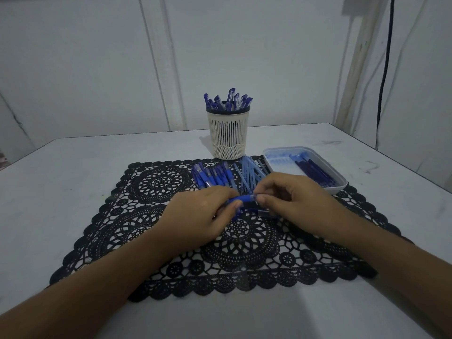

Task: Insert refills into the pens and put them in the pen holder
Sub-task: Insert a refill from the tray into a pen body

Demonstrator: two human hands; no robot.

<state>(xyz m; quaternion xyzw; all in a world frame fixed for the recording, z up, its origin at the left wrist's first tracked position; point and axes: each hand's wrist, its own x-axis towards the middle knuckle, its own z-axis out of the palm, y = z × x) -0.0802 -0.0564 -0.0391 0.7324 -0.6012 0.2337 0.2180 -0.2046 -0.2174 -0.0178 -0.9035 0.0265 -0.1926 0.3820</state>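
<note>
A: While the left hand is pinching the blue pen, what is the right hand doing?
B: Pinching its other end, over the lace mat; pen holder is standing at its far edge.

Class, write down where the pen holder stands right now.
In the head view the pen holder stands centre, at the far edge of the black mat, just left of the tray.

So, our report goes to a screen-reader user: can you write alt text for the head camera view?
A left hand and right hand grip one blue pen together above a black lace mat. Behind them are capped pens, pale blue tubes, a tray of dark refills and a filled cream pen holder.
</note>
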